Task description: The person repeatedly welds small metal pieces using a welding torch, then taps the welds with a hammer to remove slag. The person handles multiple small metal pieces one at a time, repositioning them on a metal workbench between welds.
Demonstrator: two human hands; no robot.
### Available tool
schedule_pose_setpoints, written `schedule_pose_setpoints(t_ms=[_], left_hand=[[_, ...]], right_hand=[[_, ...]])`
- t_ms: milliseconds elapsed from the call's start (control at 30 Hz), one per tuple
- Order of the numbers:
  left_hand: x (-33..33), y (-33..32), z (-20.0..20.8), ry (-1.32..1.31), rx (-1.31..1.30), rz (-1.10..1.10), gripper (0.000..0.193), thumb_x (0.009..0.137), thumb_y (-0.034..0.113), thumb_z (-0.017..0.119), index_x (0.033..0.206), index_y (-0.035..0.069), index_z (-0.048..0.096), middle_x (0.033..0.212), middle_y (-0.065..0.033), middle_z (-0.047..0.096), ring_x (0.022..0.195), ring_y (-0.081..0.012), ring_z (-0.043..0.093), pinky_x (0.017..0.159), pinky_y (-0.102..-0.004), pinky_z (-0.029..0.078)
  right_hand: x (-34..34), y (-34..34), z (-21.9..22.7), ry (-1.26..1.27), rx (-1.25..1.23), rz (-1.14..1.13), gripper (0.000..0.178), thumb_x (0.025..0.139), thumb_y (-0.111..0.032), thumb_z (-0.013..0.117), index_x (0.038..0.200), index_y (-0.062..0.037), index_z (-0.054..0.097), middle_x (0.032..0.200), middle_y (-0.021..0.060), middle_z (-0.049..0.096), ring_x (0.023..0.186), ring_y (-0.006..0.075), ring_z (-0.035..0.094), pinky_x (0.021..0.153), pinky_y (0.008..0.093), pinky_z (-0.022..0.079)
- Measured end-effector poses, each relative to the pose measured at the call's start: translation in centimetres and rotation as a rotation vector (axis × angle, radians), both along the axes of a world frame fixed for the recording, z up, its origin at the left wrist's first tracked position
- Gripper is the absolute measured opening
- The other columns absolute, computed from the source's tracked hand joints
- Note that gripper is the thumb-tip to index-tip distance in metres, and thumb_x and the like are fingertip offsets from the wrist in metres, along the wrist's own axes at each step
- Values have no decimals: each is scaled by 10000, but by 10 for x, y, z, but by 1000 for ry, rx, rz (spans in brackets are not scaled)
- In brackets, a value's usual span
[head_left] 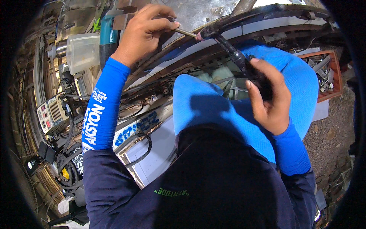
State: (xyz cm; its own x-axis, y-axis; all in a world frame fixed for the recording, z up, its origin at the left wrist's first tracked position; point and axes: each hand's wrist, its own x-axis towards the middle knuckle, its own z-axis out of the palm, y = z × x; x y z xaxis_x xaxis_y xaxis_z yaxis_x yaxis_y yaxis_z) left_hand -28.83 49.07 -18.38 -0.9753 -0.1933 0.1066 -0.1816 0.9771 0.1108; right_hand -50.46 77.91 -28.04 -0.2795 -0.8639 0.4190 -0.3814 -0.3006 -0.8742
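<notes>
My right hand (pixel 272 99) is closed around the black handle of a welding torch (pixel 232 51), which looks like a TIG torch. The torch head points left and ends in a small pink nozzle (pixel 199 36). A thin metal rod (pixel 187 33) runs from the nozzle to my left hand (pixel 143 34). The thumb and forefinger of that hand pinch the rod's far end. Both hands are above the near edge of a shiny metal worktop (pixel 198 13). A thick black cable sleeve (pixel 267 13) curves away right from the torch head.
Left of my left hand are a teal power tool (pixel 108 36) and a translucent plastic container (pixel 82 53). A welding machine (pixel 52 114) with tangled black cables stands farther left. An orange crate (pixel 339 86) of metal offcuts sits at right. Blue cloth (pixel 301 84) covers my lap.
</notes>
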Motion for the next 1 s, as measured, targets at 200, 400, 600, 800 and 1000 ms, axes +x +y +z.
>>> schedule_pose_setpoints(t_ms=[200,400,600,800,1000], left_hand=[[0,-1,-1,-11,-21,1,338,836,-108,762,1041,150,840,1196,-48,741,1078,-277,699,918,-365,574],[-2,1,-3,1,13,16,329,830,-112,766,1032,138,835,1185,-50,743,1078,-276,701,927,-369,570],[4,-3,-6,37,17,5,373,803,-139,749,1036,139,833,1183,-58,743,1082,-282,705,940,-367,572],[6,-5,-11,92,67,23,441,730,-165,706,1041,124,825,1188,-74,732,1136,-313,678,963,-395,562],[13,-1,-23,220,58,28,363,746,-111,727,1032,99,804,1216,-76,725,1134,-338,659,959,-415,556]], right_hand=[[-1,-2,9,-426,208,-46,524,963,32,672,1467,-13,535,1320,114,625,1075,182,639,958,314,511],[0,-4,7,-393,157,-42,535,952,33,681,1466,-18,544,1299,112,629,1058,165,621,949,297,504],[-10,-16,29,-8,13,-96,529,918,69,664,1432,-37,595,1234,177,688,1049,300,713,922,366,555],[-26,-46,102,475,152,42,629,890,124,657,1465,-123,586,1253,192,718,1106,429,720,914,419,583],[-15,-51,101,599,219,80,642,879,116,672,1465,-128,580,1260,198,711,1084,442,710,884,466,583]])
